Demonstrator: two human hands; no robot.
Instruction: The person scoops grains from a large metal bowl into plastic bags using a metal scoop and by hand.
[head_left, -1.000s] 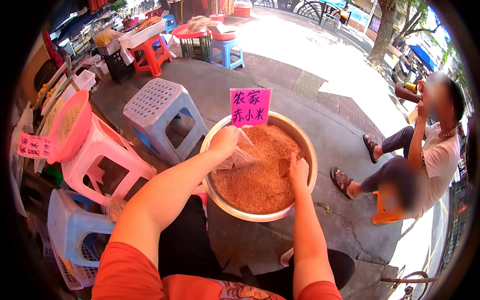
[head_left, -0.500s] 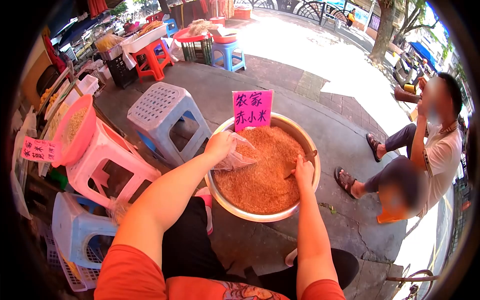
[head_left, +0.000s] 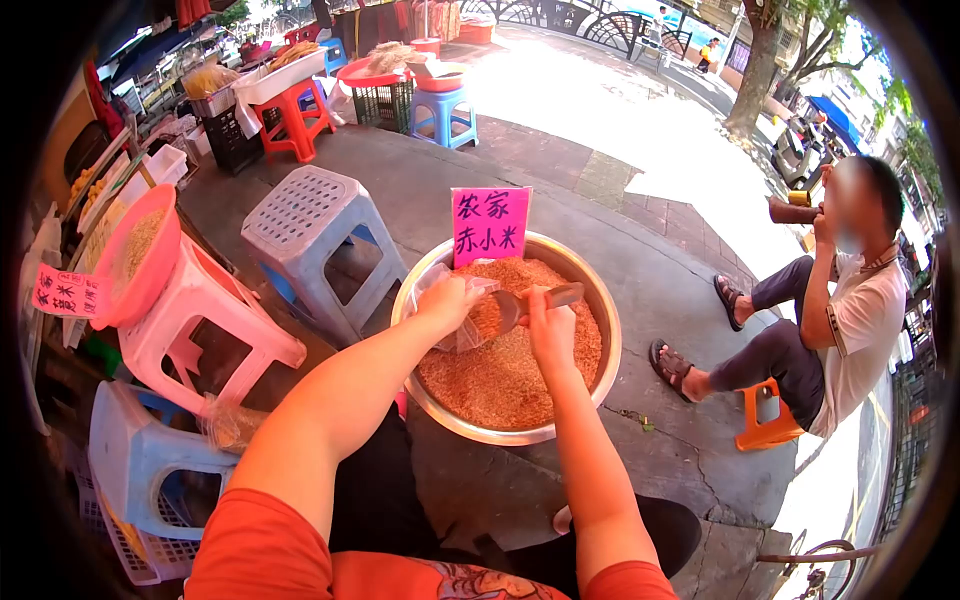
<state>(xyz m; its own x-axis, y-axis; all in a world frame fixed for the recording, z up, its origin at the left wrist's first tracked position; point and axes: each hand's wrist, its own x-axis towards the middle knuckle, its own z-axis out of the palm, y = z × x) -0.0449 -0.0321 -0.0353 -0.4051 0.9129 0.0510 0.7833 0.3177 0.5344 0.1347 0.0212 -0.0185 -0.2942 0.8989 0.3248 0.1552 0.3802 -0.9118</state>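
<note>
A wide metal basin (head_left: pixel 607 385) full of reddish-brown grain (head_left: pixel 500 380) stands in front of me. A pink sign (head_left: pixel 490 224) with black writing rises at its far rim. My left hand (head_left: pixel 447 303) is closed on a clear plastic bag (head_left: pixel 462 335) at the basin's left side. In my right hand (head_left: pixel 550 320) is a scoop (head_left: pixel 511 309) with a dark handle, its head at the mouth of the bag. The fingers of my right hand are wrapped round the handle. Some grain shows beside the scoop head.
A grey-blue stool (head_left: pixel 310 215) stands left of the basin. Farther left, a pink stool (head_left: pixel 200 320) bears a pink bowl (head_left: pixel 160 285) of pale grain, with a blue stool (head_left: pixel 150 450) nearer. At the right a person (head_left: pixel 850 310) sits on an orange stool (head_left: pixel 768 415).
My right hand has lifted the scoop out of the grain and moved left to the bag. My left hand still holds the bag. The view has shifted slightly.
</note>
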